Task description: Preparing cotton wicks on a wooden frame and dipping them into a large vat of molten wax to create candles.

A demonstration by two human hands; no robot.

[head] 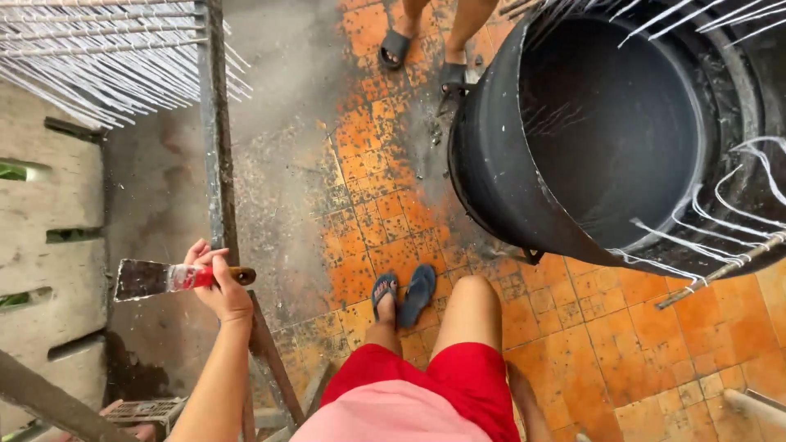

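My left hand (219, 286) is closed around the red handle of a wide-bladed scraper (146, 279). The dark, stained blade points left, toward a concrete wall with slots (49, 205). The hand sits next to an upright rusty metal bar (214, 131). My right hand is out of view; only a strip of that forearm (524, 401) shows beside my red shorts. My knee (473, 299) is raised, and one foot rests in a blue sandal (385, 293) with a second blue sandal (419, 293) beside it.
A big black drum (499, 172) stands at the right on orange floor tiles (622, 344). Racks of thin white strands (98, 57) hang at top left and over the drum (720, 221). Another person's sandalled feet (397, 47) stand at the top.
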